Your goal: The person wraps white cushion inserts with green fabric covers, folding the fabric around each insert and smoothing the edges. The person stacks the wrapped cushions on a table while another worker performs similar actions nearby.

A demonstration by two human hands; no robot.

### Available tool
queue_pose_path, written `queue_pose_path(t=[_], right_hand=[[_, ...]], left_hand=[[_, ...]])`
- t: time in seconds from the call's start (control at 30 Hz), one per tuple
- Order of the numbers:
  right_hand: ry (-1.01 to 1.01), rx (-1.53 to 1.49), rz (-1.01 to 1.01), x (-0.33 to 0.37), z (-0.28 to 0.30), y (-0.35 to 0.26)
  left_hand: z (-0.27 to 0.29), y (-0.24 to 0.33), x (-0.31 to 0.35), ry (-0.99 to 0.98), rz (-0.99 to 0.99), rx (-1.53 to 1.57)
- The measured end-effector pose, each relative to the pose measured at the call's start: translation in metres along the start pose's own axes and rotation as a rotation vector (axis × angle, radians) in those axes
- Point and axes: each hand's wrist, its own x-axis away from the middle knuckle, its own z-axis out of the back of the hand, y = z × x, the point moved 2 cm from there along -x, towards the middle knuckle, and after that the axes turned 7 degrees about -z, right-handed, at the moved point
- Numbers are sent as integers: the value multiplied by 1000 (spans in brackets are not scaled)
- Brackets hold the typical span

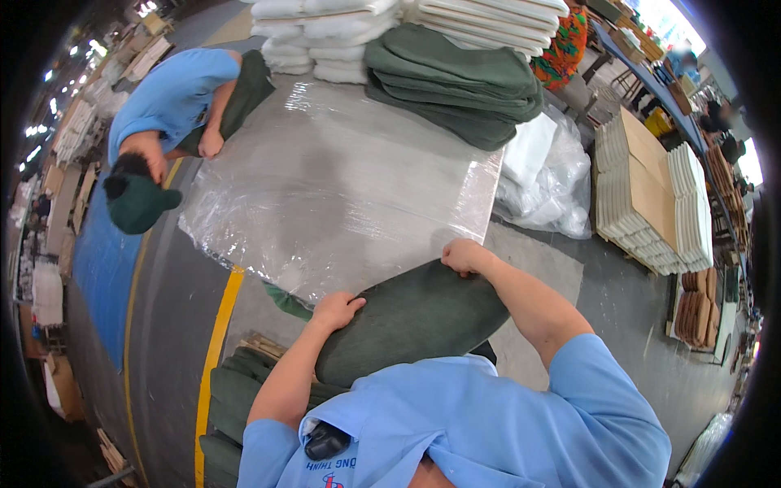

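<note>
Dark green fabric piece: you hold this flat, rounded piece (pixel 415 321) between your body and the table, its far edge at the table's near edge.
Left hand: your left hand (pixel 339 311) pinches the piece's left edge, thumb toward the middle, fingers partly hidden.
Right hand: your right hand (pixel 464 257) is curled tight, gripping the far edge near the table's right corner.
Table: the grey top (pixel 350 195) in front of you is wrapped in clear, wrinkled film.
Green stack: folded dark green pieces (pixel 455 85) lie at the table's far right.
White stacks: soft white slabs (pixel 321 37) are piled at the far edge, left of the green stack.
Co-worker: at your left, a person in a blue shirt and green cap (pixel 142 199) bends over another green piece (pixel 248 93).
Near your left: more green pieces (pixel 232 390) lie heaped below your left forearm.
Right side: a clear plastic bag (pixel 561 195) sits beside the table; past it stands a cardboard-and-white stack (pixel 651 191).
Floor: a yellow stripe (pixel 215 350) runs along your left.
</note>
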Motion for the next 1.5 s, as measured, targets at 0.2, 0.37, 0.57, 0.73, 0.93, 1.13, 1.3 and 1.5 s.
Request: queue_pose_path(t=[0.2,0.37,0.57,0.73,0.93,1.13,1.3,1.5], right_hand=[[293,-471,19,-4,-25,14],[594,-456,123,-16,-52,22],[650,-490,187,-15,-52,21],[454,-559,220,-10,-19,21],[283,-442,76,99,31,82],[-108,-427,-162,131,2,72],[-137,-236,-268,95,-5,63],[-166,-232,-371,58,-7,62]], left_hand=[[-3,14,-1,138,49,-150],[-15,15,-5,277,0,-249],[-20,11,-9,297,-6,-261],[4,-2,-3,322,82,93],[31,-19,101,441,232,636],[20,45,148,117,477,462],[6,27,126,74,523,528],[0,14,94,43,631,511]])
